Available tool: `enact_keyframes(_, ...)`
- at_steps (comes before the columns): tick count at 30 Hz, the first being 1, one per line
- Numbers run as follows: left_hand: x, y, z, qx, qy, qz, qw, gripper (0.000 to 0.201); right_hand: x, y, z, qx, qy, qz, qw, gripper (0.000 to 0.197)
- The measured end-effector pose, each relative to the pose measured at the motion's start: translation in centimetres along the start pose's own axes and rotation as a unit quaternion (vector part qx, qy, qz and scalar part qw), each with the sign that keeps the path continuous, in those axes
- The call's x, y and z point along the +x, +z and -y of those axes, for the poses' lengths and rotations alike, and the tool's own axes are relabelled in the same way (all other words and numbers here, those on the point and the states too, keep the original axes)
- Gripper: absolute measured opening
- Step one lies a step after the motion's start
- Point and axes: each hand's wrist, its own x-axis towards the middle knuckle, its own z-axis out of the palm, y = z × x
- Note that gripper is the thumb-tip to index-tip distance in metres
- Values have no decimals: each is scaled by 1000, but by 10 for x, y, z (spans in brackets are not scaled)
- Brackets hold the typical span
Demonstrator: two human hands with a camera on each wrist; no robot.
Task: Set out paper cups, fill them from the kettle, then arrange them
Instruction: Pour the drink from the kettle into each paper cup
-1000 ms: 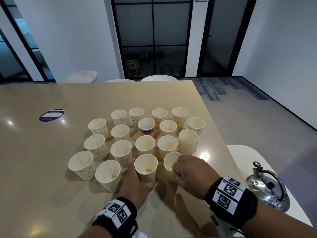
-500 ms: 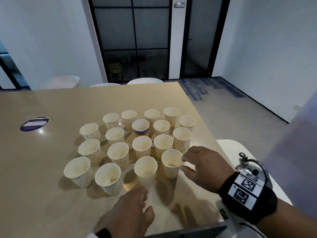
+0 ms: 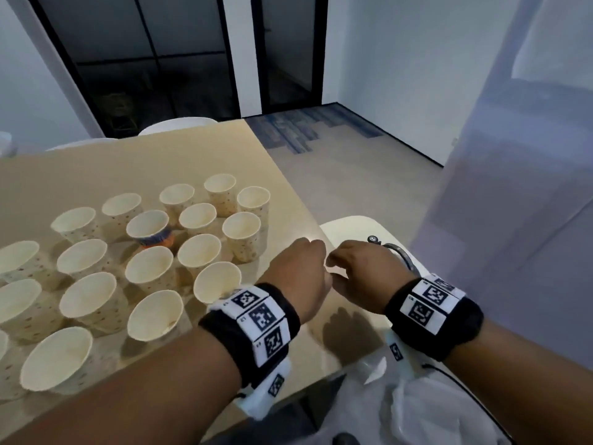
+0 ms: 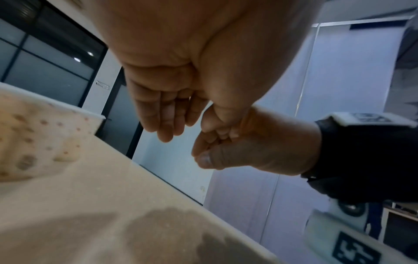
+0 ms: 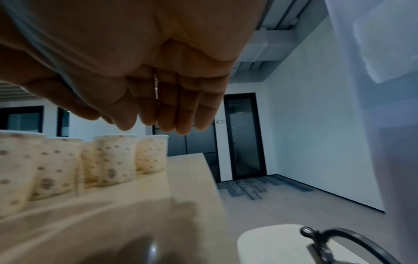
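Several dotted paper cups (image 3: 150,271) stand upright in rows on the beige table (image 3: 80,168), with one orange-and-blue cup (image 3: 150,228) among them. My left hand (image 3: 305,264) hovers over the table's right edge, its fingers (image 4: 165,125) loosely curled and holding nothing. Just right of it, almost touching, my right hand (image 3: 356,264) hangs with relaxed fingers (image 5: 181,116), also holding nothing. The kettle's dark handle (image 3: 399,253) curves out from behind my right hand; the kettle's body is hidden. The same handle (image 5: 353,237) shows low in the right wrist view.
The kettle stands on a white seat (image 3: 346,229) beside the table's right edge. A crumpled clear plastic bag (image 3: 417,403) lies near my body at the lower right. A pale translucent panel (image 3: 529,155) fills the right side. Carpeted floor lies beyond.
Both hands have let go of the two front cups and moved right to the table's edge, near the kettle. The head view has turned right.
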Motion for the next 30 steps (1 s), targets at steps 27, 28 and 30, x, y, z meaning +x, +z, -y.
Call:
enact_keyframes(27, 157, 92, -10, 204, -148, 170, 953, 81, 89, 141, -251, 30, 197, 78, 977, 30)
enact_keyframes(28, 158, 92, -10, 203, -149, 172, 952, 82, 92, 144, -256, 28, 203, 72, 976, 31)
enact_keyframes(30, 159, 93, -10, 199, -151, 170, 953, 84, 97, 148, -265, 29, 206, 58, 977, 35)
